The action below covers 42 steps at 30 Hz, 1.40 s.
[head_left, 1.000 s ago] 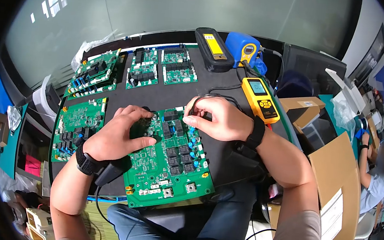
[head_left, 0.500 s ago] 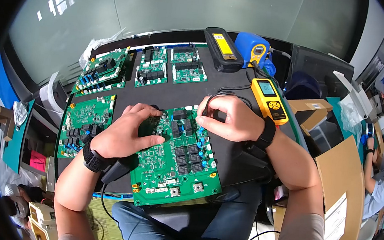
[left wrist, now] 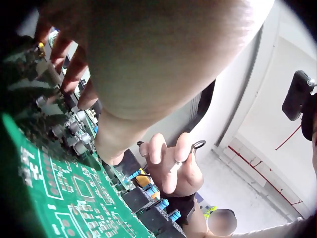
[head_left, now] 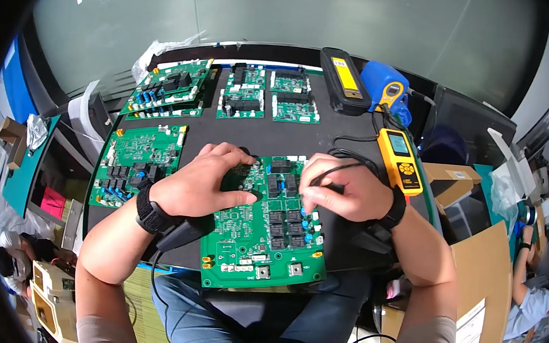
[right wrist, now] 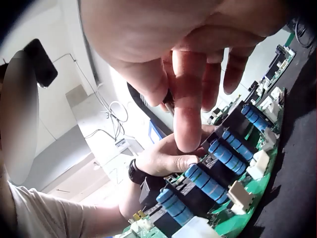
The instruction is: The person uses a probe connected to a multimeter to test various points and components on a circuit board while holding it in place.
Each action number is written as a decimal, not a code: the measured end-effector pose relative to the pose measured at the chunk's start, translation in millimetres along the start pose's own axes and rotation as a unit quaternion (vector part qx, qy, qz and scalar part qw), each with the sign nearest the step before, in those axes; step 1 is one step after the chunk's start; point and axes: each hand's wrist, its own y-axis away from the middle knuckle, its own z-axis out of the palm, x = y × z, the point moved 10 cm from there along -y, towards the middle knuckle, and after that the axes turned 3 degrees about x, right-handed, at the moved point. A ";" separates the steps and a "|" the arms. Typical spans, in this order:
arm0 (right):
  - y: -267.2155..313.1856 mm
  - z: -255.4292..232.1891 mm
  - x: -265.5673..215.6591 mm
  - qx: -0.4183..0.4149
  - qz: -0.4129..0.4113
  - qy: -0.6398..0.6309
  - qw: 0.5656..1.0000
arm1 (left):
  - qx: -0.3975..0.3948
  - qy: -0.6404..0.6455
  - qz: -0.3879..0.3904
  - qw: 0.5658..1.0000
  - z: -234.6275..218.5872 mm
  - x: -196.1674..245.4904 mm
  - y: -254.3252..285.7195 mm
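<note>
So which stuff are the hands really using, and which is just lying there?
In use: big green circuit board, under left hand; thin black probe lead, pinched by right hand; yellow meter.

Lying about: other green boards, black case, blue soldering station, cardboard boxes.

Your head view is evenly bright under soft daylight, with strong fisheye bending and a black vignette at the rim. Shadows on the black mat (head_left: 334,239) stay faint. In your wrist views, the left hand (left wrist: 163,54) and right hand (right wrist: 188,54) loom close and blurred, the background washes out, perhaps from overexposure, and the circuit board (left wrist: 59,198) is soft.
</note>
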 end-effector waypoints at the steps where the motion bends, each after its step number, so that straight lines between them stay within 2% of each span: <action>1: -0.3 3.5 -1.5 -0.019 -0.015 0.019 1.000 | 0.000 -0.002 0.000 1.000 -0.4 0.8 0.1; 5: -1.3 8.2 -2.6 -0.020 -0.002 0.013 1.000 | -0.003 0.005 -0.005 1.000 -0.7 1.8 0.5; 7: -1.0 13.5 -5.1 -0.042 -0.026 0.025 0.998 | -0.005 0.009 -0.002 1.000 -0.4 1.6 0.7; 15: 1.2 16.6 -2.4 -0.040 -0.026 0.025 0.999 | 0.006 0.000 0.011 1.000 -2.0 3.6 0.3; 18: 1.9 17.1 -7.5 -0.054 -0.052 0.041 0.996 | 0.008 -0.001 0.019 1.000 -2.3 4.6 0.4; 21: 2.2 17.4 1.9 -0.050 0.018 0.016 0.998 | 0.015 -0.001 0.025 1.000 -1.1 2.2 0.6; 22: 2.1 17.3 2.6 -0.053 0.017 0.014 0.998 | 0.016 -0.001 0.021 1.000 -1.7 2.3 1.1; 25: 1.7 15.4 -8.4 -0.055 -0.069 0.062 0.994 | 0.002 -0.010 0.011 1.000 -0.2 2.4 0.4; 26: 2.7 17.6 -8.1 -0.058 -0.069 0.060 0.994 | 0.002 -0.009 0.008 1.000 0.0 1.6 0.3; 28: 2.8 15.2 -1.6 -0.027 -0.032 0.031 0.999 | 0.005 -0.005 0.013 1.000 0.3 1.3 0.3; 30: 3.6 15.0 -4.5 -0.027 -0.050 0.025 0.998 | 0.006 -0.004 0.010 1.000 -0.3 -0.3 1.0; 32: 2.8 15.0 2.3 -0.034 0.002 0.006 0.999 | 0.009 -0.005 0.019 1.000 0.3 -0.5 0.9; 33: 1.5 14.5 -2.9 -0.030 -0.031 0.016 0.999 | 0.010 -0.008 0.020 1.000 0.8 -1.6 0.4; 37: 0.7 16.0 -6.3 -0.036 -0.043 0.026 0.998 | 0.017 -0.016 0.022 0.999 0.9 -2.5 0.4; 42: 2.3 17.1 1.6 -0.037 0.032 -0.011 0.999 | 0.013 -0.014 0.017 1.000 2.0 -3.0 -0.1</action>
